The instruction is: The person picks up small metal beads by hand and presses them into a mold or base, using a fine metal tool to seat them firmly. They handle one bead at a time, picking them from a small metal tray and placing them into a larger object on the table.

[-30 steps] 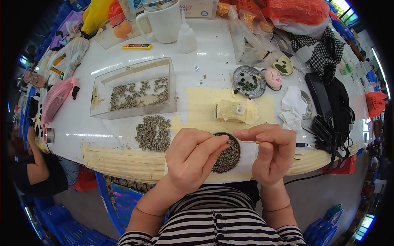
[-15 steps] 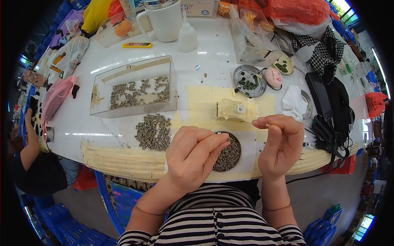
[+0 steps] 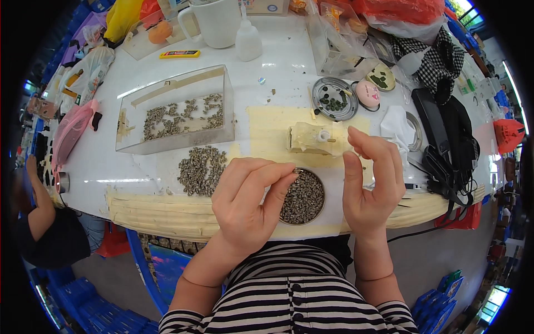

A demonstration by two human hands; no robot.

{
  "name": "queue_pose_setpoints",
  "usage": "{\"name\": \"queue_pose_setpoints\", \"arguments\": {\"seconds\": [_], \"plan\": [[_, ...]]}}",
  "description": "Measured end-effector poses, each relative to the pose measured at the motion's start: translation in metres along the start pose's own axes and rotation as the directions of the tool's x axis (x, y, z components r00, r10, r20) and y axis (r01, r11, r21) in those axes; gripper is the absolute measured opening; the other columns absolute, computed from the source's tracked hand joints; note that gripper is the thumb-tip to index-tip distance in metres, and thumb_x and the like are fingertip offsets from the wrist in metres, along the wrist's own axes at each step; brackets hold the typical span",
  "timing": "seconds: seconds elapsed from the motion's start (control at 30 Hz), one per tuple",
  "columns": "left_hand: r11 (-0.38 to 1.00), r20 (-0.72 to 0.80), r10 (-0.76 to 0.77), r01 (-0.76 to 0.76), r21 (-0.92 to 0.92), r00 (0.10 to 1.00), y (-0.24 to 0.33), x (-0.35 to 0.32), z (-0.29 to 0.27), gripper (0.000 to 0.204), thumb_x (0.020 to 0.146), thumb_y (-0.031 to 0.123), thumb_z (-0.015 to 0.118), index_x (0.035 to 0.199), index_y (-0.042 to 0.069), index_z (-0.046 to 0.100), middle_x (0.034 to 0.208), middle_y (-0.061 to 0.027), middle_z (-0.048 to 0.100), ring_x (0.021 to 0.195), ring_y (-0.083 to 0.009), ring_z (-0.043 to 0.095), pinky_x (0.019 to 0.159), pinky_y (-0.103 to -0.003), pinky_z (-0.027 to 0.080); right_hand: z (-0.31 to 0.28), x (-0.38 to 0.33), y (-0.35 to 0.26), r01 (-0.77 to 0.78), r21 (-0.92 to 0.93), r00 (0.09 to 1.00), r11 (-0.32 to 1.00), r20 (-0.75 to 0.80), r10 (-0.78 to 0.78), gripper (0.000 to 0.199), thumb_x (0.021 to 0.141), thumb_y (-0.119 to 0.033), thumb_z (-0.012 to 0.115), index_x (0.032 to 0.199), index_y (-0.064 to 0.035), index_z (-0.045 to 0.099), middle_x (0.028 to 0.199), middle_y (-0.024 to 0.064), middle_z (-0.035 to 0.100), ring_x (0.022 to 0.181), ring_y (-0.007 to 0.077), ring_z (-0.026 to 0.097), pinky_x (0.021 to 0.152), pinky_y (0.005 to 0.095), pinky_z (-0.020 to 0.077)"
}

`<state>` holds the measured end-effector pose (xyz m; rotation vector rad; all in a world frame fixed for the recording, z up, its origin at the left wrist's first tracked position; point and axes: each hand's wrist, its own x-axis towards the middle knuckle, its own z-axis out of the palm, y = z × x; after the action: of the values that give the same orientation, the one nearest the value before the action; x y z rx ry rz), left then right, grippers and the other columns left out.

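My left hand (image 3: 245, 203) hovers at the left rim of a round tin (image 3: 303, 196) filled with small grey metallic pieces. Its thumb and fingertips are pinched together; anything between them is too small to make out. To the right of the tin, my right hand (image 3: 374, 183) is raised with thumb and index finger apart, nothing visible between them. Just beyond the tin sits a small tape-wrapped block (image 3: 305, 139) with a white round knob (image 3: 323, 136). A thin yellowish bit shows beside the knob. Left of my left hand lies a loose pile of similar metallic pieces (image 3: 201, 170).
A clear box (image 3: 178, 142) with more pieces stands at the left. Farther back are a white mug (image 3: 217, 25), a squeeze bottle (image 3: 248, 42) and a yellow cutter (image 3: 179, 54). A round dish of dark green bits (image 3: 347, 114) and a black strapped bag (image 3: 439, 133) lie right. Another person's arm (image 3: 41, 197) shows far left.
My right hand has parted its thumb and index finger; the small pale thing at its fingertips no longer shows there. My left hand has shifted slightly left, still pinched. The whole view has shifted slightly.
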<state>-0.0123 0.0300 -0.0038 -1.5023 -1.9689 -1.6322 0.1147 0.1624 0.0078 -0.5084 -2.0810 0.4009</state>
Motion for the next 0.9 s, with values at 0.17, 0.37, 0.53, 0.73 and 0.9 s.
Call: {"name": "queue_pose_setpoints", "arguments": {"seconds": [0.17, 0.37, 0.53, 0.73, 0.9], "plan": [[1.0, -0.02, 0.001, -0.001, -0.018, 1.0, 0.0, 0.001, -0.001, 0.018, 0.076, -0.002, 0.079, 0.093, 0.001, 0.071, 0.081, -0.0089, 0.065, 0.069, -0.0237, 0.061, 0.06, -0.032, 0.048, -0.017, -0.022, -0.01, 0.099, 0.026, 0.952, 0.995, 0.29, -0.103, 0.032, 0.073, -0.008, 0.08, 0.104, -0.004, 0.072, 0.091, 0.006, 0.063, 0.078, 0.0237, 0.056, 0.068, 0.0342, 0.0468], [1.0, -0.008, 0.001, -0.001, -0.026, 1.0, -0.002, 0.0, -0.001, 0.019, 0.076, -0.001, 0.079, 0.093, 0.001, 0.071, 0.081, -0.0089, 0.065, 0.069, -0.0238, 0.061, 0.06, -0.032, 0.047, -0.013, -0.042, -0.024, 0.093, -0.08, 0.903, 0.992, 0.428, -0.05, 0.036, 0.075, -0.02, 0.08, 0.107, -0.0069, 0.073, 0.094, 0.0028, 0.059, 0.087, 0.0243, 0.051, 0.076, 0.0371, 0.0416], [1.0, -0.007, -0.005, 0.005, -0.03, 1.0, -0.002, 0.0, -0.001, 0.019, 0.077, -0.001, 0.079, 0.093, 0.001, 0.071, 0.081, -0.0091, 0.065, 0.069, -0.0239, 0.061, 0.06, -0.032, 0.047, -0.014, -0.044, -0.026, 0.11, 0.013, 0.899, 0.994, 0.425, -0.105, 0.035, 0.074, -0.021, 0.081, 0.107, -0.0095, 0.074, 0.096, 0.0021, 0.059, 0.086, 0.0231, 0.05, 0.077, 0.0365, 0.0407], [0.999, -0.003, -0.025, 0.025, -0.029, 1.0, -0.001, -0.001, -0.002, 0.018, 0.077, -0.001, 0.079, 0.093, 0.001, 0.071, 0.081, -0.0094, 0.065, 0.07, -0.0243, 0.061, 0.06, -0.032, 0.048, -0.018, -0.041, -0.02, 0.025, -0.146, 0.911, 0.989, 0.41, 0.037, 0.061, 0.071, -0.039, 0.083, 0.119, -0.0046, 0.068, 0.106, 0.0047, 0.061, 0.093, 0.0254, 0.052, 0.083, 0.0399, 0.0389], [0.996, -0.004, -0.074, 0.074, -0.057, 0.997, 0.0, -0.002, -0.003, 0.016, 0.078, -0.002, 0.078, 0.092, 0.0, 0.071, 0.082, -0.0099, 0.066, 0.071, -0.0245, 0.062, 0.061, -0.033, 0.048, -0.015, -0.041, -0.028, 0.03, -0.166, 0.865, 0.986, 0.498, 0.058, 0.082, 0.068, -0.055, 0.08, 0.126, -0.0003, 0.062, 0.115, 0.0076, 0.059, 0.102, 0.0278, 0.051, 0.091, 0.0434, 0.0355]]}}
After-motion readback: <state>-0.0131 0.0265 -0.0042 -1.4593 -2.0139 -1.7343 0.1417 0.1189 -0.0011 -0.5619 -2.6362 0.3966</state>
